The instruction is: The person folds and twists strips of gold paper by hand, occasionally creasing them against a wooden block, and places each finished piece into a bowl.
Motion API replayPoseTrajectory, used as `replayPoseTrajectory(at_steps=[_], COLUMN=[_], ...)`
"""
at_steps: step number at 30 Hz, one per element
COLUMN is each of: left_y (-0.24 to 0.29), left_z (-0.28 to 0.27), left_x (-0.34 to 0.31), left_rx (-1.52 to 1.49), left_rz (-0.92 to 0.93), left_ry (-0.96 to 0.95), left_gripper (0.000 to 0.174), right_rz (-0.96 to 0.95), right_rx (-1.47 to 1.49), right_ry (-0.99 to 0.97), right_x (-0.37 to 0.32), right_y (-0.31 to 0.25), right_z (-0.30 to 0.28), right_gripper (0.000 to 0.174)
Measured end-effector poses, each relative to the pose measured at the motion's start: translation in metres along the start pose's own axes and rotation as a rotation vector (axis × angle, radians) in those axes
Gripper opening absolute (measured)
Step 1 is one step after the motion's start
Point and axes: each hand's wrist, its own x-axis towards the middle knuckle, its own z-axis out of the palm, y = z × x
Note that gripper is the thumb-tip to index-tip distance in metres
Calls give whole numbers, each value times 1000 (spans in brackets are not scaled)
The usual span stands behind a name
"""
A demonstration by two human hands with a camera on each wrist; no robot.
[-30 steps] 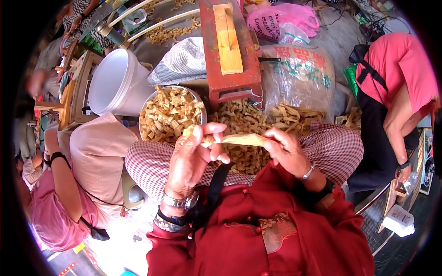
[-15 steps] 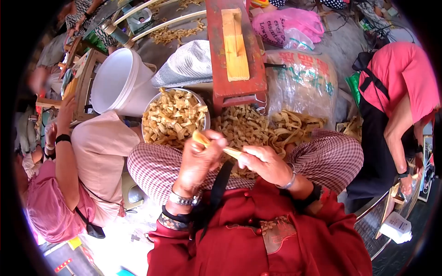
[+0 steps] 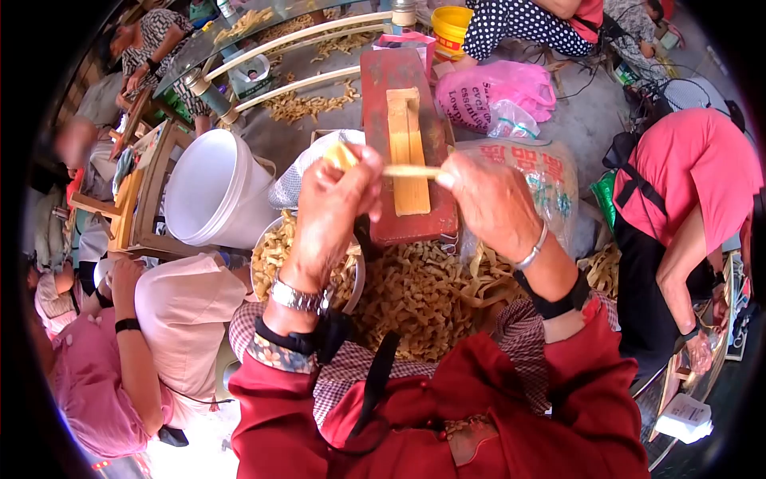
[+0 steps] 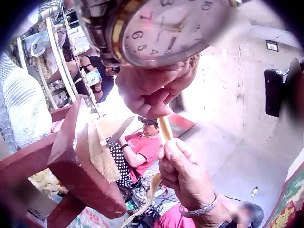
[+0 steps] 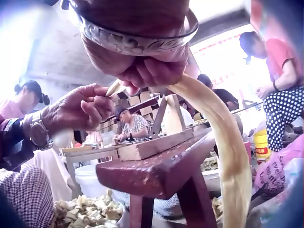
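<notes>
A pale yellow strip (image 3: 411,171) is stretched between both hands above the red bench (image 3: 387,72). My left hand (image 3: 331,203) pinches one end, with a yellow folded piece (image 3: 341,156) at its fingers. The right hand (image 3: 495,203) grips the other end; in the right wrist view the strip's long tail (image 5: 228,142) hangs down from that hand. A wooden block with an upright blade (image 5: 159,116) is fixed on the bench, just beyond the hands. Under the arms lies a heap of short knotted pieces (image 3: 415,295).
A bowl of knotted pieces (image 3: 357,291) and a white bucket (image 3: 209,188) are at the left. Beyond the bench are a pink bag (image 3: 495,94) and a yellow bucket (image 3: 451,30). People sit on both sides, and a plastic sack (image 3: 558,172) lies right of the bench.
Both hands have moved up and forward from above the lap to over the bench, and spread farther apart with the strip between them. The head view has shifted, showing more of the far floor.
</notes>
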Motion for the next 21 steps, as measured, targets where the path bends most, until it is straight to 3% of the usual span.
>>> replayPoseTrajectory(at_steps=[6, 9, 10, 13, 17, 19, 21], left_y=[-13, -51, -47, -18, -33, -71, -79], left_z=[3, -12, -13, -7, -17, -39, -35], left_x=[46, 61, 48, 4, -55, -78, -99], left_rx=[121, 721, 637, 567, 648, 634, 411], left_rz=[32, 72, 84, -205, -287, -183, -415], left_ry=[0, 133, 114, 9, -116, -157, -46], left_gripper=[7, 9, 11, 22, 26, 29, 40], right_rz=[-8, 78, 106, 168, 43, -86, -154], right_rx=[-263, -431, -290, 278, 382, 448, 442], right_ry=[120, -75, -21, 47, 90, 123, 38], right_x=[26, 13, -4, -37, -71, -86, -96], right_y=[35, 50, 46, 13, -38, -58, -83], right_z=[15, 48, 48, 36, 41, 56, 63], right_gripper=[1, 4, 6, 8, 7, 10, 12])
